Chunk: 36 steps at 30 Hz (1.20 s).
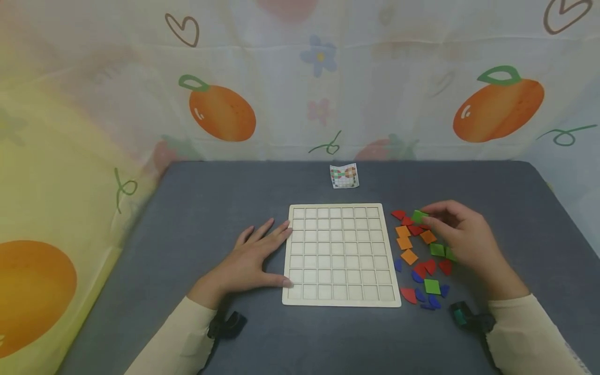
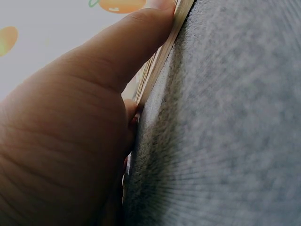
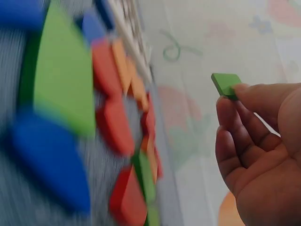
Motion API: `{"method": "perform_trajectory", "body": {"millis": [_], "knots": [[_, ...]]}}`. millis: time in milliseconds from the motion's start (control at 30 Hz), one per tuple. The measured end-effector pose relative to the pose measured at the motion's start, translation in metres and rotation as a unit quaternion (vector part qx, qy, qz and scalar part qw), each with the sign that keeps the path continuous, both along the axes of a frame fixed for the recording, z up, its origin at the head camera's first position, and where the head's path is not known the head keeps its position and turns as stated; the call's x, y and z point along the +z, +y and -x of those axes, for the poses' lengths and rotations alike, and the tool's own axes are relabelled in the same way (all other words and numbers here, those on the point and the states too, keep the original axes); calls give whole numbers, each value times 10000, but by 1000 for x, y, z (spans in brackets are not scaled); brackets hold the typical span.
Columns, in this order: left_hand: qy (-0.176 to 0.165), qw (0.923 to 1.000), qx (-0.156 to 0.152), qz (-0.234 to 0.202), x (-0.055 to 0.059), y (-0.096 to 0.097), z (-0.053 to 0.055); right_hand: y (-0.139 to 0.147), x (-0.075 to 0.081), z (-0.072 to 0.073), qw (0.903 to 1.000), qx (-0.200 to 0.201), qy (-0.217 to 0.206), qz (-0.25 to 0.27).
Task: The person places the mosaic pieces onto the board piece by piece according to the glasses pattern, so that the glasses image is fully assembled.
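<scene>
Take the pale wooden board [image 1: 336, 261] as the clock face: it lies flat on the grey table [image 1: 309, 341], its grid of square cells bare of pieces. At 9 o'clock the left hand [image 1: 255, 259] is spread wide, fingertips touching the board's left edge and the thumb resting on that edge further down, towards 8 o'clock (the left wrist view shows the thumb against the wooden rim).

Between 2 and 3 o'clock, just off the board's right edge, the right hand [image 1: 469, 237] pinches a green square [image 1: 419, 216] between thumb and fingertips. In the right wrist view the square is held tilted, and the remaining fingers are curled in towards the palm.

Loose pieces spread from 2 to 4 o'clock. Red wedges [image 1: 398, 214] lie near the top, with others lower down; orange squares [image 1: 404, 243] sit mostly close beside the board; another green square [image 1: 432, 286] lies towards 4 o'clock, among blue pieces [image 1: 434, 301].

At 12 o'clock, apart from the board, lies a small printed card [image 1: 344, 177]. Behind the table hangs a pale cloth [image 1: 276, 67] patterned with oranges, hearts and flowers. Both forearms wear cream sleeves [image 1: 529, 333].
</scene>
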<state>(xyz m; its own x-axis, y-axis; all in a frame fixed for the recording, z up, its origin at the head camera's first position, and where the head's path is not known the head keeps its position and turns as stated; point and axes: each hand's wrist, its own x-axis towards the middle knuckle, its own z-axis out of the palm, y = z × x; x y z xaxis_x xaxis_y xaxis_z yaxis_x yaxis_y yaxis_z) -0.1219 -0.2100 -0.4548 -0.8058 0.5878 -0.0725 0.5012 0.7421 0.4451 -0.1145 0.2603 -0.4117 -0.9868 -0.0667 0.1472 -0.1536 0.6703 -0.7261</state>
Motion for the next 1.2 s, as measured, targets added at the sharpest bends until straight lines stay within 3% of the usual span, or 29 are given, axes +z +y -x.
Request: {"method": "perform_trajectory", "body": {"millis": [300, 567, 1033, 1200], "knots": [[30, 10000, 49, -1, 1, 1, -1, -35, 15, -5, 9976, 512, 159, 441], [-20, 10000, 59, 10, -1, -1, -1, -66, 15, 1, 9911, 1001, 384, 783], [-29, 9999, 12, -100, -1, -1, 1, -123, 14, 22, 9819, 1512, 26, 1137], [24, 9999, -30, -129, -1, -1, 1, -141, 13, 32, 9807, 1488, -279, 1235]]}}
